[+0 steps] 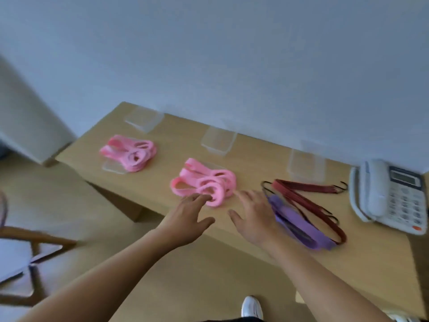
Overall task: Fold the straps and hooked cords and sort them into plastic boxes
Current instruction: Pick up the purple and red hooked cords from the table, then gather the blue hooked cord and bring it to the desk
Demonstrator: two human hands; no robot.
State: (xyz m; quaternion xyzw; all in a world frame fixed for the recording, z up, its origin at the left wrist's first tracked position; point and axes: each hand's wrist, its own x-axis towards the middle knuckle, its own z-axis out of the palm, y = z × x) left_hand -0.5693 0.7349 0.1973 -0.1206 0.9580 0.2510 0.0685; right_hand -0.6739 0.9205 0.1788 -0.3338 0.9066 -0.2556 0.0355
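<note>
As both hands are spread and hold nothing, no strap is under control yet.

Left hand [185, 217]: fingers extended, tips at the front loop of the near pink strap pile [204, 182]. Blur hides whether they touch it.
Right hand [253, 217]: fingers fanned, just beside that pile and close to the purple strap [299, 224].

Risks (judged):
- The near pile is loose loops close to the front edge of the table [371, 252]. Grabbing 1 loop may drag the others off.
- The red hooked cords [308, 196] overlap the purple strap, so a hook could snag it when either is lifted.
- 1 hook lies near the telephone [390, 196], and a quick pull might catch it.

Surroundings:
- 3 clear plastic boxes stand along the wall: left box [145, 119], middle box [218, 142], right box [306, 166]. No strap or cord is in any of them yet.
- The far pink strap pile [130, 154] rests partly on a clear lid [111, 168].
- Nothing stands between the near pile and the middle box.
- The right box sits just behind the cords.
- A chair [34, 240] is at far left.
</note>
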